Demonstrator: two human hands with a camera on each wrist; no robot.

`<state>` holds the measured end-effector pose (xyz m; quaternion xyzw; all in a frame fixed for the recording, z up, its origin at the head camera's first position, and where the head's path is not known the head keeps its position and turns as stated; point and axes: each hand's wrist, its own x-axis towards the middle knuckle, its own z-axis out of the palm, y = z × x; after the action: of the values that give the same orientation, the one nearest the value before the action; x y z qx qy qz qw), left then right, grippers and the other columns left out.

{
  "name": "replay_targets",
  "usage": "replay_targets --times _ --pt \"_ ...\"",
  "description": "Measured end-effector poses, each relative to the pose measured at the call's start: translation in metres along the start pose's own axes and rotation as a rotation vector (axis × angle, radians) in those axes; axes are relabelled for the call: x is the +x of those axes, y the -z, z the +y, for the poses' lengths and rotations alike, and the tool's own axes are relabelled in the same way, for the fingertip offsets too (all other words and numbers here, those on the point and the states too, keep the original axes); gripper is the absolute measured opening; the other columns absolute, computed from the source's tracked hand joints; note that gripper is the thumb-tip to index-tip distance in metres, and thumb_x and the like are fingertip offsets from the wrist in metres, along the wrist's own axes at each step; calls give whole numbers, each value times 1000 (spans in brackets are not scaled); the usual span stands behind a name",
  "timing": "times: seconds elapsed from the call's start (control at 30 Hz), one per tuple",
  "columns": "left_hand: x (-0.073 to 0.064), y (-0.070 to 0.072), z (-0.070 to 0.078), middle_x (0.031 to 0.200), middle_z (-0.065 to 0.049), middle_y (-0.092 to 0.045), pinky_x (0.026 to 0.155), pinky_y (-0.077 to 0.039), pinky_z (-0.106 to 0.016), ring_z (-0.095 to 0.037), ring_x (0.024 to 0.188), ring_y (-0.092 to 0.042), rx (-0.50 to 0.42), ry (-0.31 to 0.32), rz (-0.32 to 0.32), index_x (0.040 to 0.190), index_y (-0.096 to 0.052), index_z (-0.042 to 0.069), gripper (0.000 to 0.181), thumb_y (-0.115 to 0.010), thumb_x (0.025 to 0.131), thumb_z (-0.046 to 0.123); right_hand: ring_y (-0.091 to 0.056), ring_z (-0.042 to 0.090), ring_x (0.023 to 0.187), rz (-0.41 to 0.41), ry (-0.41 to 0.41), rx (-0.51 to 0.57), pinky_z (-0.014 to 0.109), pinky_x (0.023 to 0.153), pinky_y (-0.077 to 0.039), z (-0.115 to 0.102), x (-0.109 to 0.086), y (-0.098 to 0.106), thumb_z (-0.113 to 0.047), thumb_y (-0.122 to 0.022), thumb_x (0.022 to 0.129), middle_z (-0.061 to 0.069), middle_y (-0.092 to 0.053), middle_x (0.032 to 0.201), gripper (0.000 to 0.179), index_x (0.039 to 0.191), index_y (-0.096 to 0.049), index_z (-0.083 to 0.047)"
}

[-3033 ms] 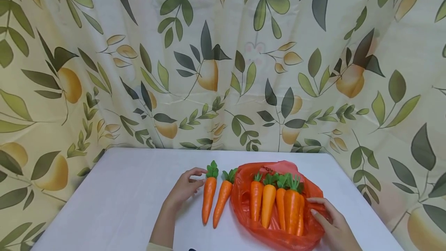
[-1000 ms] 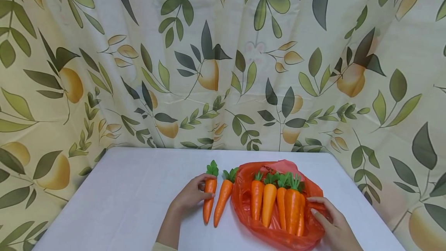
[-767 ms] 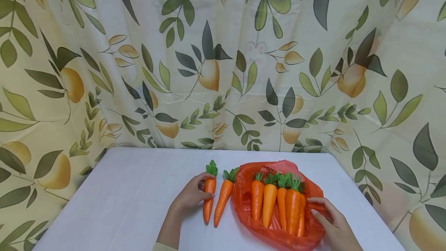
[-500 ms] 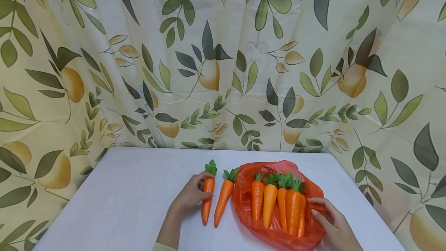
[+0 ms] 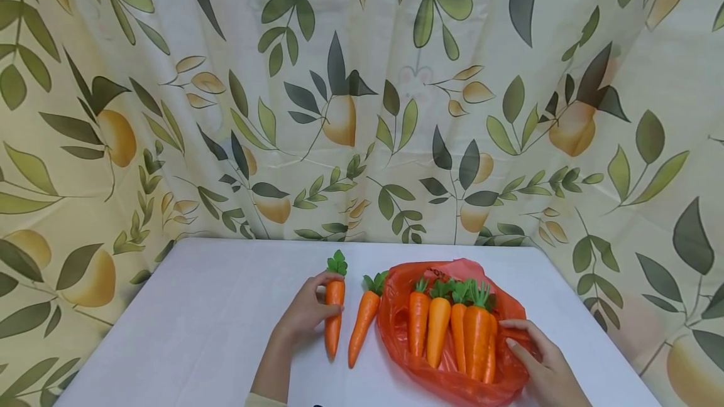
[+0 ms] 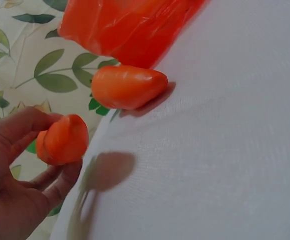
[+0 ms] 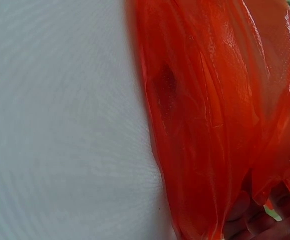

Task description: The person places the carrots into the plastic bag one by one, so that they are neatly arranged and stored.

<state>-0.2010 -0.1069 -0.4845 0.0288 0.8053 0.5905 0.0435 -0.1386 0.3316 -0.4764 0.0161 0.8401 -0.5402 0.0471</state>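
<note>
My left hand (image 5: 305, 311) grips an orange carrot (image 5: 334, 297) with green leaves near its top, thumb on one side and fingers on the other. In the left wrist view this carrot (image 6: 67, 140) is raised, its shadow lying apart on the white cloth. Just right of it a second carrot (image 5: 364, 319) lies on the table. My right hand (image 5: 545, 357) holds the right rim of an open red plastic bag (image 5: 396, 347). Several carrots (image 5: 438, 328) lie side by side in the bag, leaves away from me. The right wrist view shows fingers (image 7: 242, 205) curled at the bag's edge.
A white-covered table (image 5: 198, 319) lies under everything, with its far edge in front of a curtain (image 5: 362, 143) printed with leaves and fruit. The bag stands right of the loose carrot, its left side close to the carrot's leaves.
My left hand came from beside the left carrot, took hold of it, and has lifted it slightly up and left. The right hand and the bag have stayed in place.
</note>
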Motion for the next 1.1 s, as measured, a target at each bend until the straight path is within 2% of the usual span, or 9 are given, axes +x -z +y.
replay_targets --times 0.23,0.37,0.57,0.77,1.03,1.1 --pt "3 -3 1 135 -14 -49 79 -59 -38 -28 103 -62 -93 3 -1 140 -62 15 56 -80 88 5 -61 24 113 0 -5 -23 35 88 -58 1 0 2 -23 -59 107 22 -50 146 45 145 -47 -4" --pt "2 -4 3 136 -15 -49 77 -60 -39 -29 103 -63 -105 15 3 140 -63 15 57 -79 87 2 -61 24 112 0 2 -25 35 87 -58 0 0 3 -22 -59 107 22 -50 145 44 145 -47 -3" --pt "0 -6 13 143 -14 -47 81 -60 -40 -33 114 -62 -119 31 34 140 -63 19 56 -78 88 5 -61 24 112 2 7 -30 35 86 -58 1 0 3 -17 -58 107 23 -51 144 41 144 -48 -3" --pt "3 -7 19 143 -14 -49 87 -59 -42 -33 117 -62 -143 4 24 139 -63 21 54 -78 89 5 -61 24 113 3 -2 -34 35 87 -58 2 1 4 -19 -58 108 22 -50 145 42 145 -47 -4" --pt "5 -10 28 139 -10 -52 87 -58 -41 -30 115 -61 -94 -11 16 137 -65 28 54 -79 88 9 -60 23 115 -9 -12 -32 35 87 -58 1 4 4 -14 -55 108 24 -47 149 40 146 -47 -3" --pt "5 -10 32 140 -9 -52 87 -58 -42 -31 117 -60 -88 -12 19 136 -65 29 54 -80 88 9 -61 18 112 0 17 -9 33 86 -58 1 3 2 -13 -56 108 24 -49 146 39 144 -48 -3"
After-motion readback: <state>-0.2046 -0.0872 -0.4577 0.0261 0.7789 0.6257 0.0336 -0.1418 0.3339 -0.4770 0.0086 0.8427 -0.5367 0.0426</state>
